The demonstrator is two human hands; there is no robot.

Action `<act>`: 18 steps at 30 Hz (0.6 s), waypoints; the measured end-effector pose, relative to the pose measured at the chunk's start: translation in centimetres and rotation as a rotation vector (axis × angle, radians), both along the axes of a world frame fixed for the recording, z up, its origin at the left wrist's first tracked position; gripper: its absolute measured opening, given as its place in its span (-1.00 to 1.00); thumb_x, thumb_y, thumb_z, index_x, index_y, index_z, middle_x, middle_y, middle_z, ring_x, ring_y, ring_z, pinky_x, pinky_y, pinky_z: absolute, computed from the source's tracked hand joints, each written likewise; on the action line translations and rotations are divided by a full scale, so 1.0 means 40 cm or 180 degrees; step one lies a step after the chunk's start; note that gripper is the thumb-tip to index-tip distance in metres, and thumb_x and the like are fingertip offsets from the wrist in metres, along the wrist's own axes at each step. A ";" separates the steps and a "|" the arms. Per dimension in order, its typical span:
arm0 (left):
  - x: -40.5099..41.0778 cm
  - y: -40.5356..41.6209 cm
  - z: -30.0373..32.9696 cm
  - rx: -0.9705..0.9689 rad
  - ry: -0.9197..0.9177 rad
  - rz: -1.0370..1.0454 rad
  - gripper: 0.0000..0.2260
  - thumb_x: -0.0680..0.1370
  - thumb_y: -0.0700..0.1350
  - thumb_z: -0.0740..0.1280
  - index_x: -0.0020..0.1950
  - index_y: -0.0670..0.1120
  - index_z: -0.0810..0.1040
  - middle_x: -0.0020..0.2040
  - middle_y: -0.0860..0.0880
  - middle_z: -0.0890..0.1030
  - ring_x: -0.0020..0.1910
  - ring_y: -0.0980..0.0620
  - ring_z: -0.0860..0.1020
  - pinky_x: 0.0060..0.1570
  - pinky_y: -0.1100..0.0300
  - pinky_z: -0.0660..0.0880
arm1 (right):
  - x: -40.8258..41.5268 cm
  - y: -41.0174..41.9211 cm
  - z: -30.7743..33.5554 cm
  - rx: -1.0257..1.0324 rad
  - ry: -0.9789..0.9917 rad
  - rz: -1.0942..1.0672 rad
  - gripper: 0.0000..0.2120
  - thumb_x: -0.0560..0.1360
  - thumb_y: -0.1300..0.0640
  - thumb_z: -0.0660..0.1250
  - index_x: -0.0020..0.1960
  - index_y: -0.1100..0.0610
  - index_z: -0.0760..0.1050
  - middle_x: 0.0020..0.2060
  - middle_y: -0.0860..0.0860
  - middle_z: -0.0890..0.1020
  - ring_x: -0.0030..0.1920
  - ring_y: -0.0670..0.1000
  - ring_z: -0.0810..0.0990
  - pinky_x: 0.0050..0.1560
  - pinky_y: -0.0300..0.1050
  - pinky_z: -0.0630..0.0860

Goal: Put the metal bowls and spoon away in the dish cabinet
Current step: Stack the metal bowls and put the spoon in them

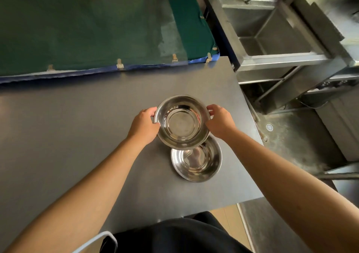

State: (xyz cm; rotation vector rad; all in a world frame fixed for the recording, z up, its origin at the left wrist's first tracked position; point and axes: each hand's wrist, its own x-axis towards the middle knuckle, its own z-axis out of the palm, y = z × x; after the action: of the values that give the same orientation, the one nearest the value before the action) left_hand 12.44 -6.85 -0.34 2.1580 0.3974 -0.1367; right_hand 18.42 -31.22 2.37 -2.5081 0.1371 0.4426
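Note:
I hold a shiny metal bowl (182,123) by its rim with both hands, raised a little above the grey table (77,136). My left hand (144,125) grips the left rim and my right hand (219,121) grips the right rim. A second metal bowl (197,161) rests on the table just below and nearer to me, partly covered by the held bowl. No spoon and no dish cabinet are in view.
A green mat with a blue edge (87,29) lies along the far side of the table. A steel sink (272,29) with a tap stands at the upper right. The table's right edge drops to a wet floor with a drain (269,127).

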 end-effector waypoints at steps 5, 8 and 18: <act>-0.067 -0.038 -0.012 -0.0036 0.0107 -0.0260 -0.55 0.46 -0.22 0.31 0.33 0.04 0.53 0.20 0.00 0.60 -0.14 -0.14 0.65 0.00 -0.03 0.61 | -0.101 -0.053 0.005 0.0007 0.0056 -0.0244 -0.53 0.53 0.23 0.42 0.42 0.09 0.46 0.08 0.04 0.64 -0.13 -0.05 0.54 -0.25 -0.32 0.41; -0.104 -0.066 -0.022 -0.0095 0.0142 -0.0289 -0.55 0.46 -0.23 0.32 0.33 0.02 0.53 0.20 -0.03 0.60 -0.13 -0.15 0.65 -0.01 -0.05 0.62 | -0.145 -0.076 0.001 -0.0087 0.0096 -0.0223 -0.57 0.54 0.20 0.40 0.40 0.11 0.49 0.09 0.04 0.65 -0.07 0.01 0.57 -0.12 -0.20 0.46; -0.195 -0.176 -0.057 0.0007 0.0302 -0.0091 -0.53 0.48 -0.30 0.29 0.37 -0.02 0.51 0.23 -0.06 0.59 -0.05 -0.14 0.63 -0.01 -0.05 0.62 | -0.203 -0.170 -0.064 -0.0324 0.0284 0.0043 -0.62 0.54 0.25 0.33 0.35 0.14 0.52 0.09 0.11 0.67 -0.23 0.02 0.55 -0.35 -0.23 0.48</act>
State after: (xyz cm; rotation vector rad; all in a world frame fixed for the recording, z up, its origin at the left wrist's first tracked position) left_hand 4.64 -13.88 -2.61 2.1654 0.4215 -0.2557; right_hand 10.28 -38.01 -0.18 -2.5908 0.1815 0.5666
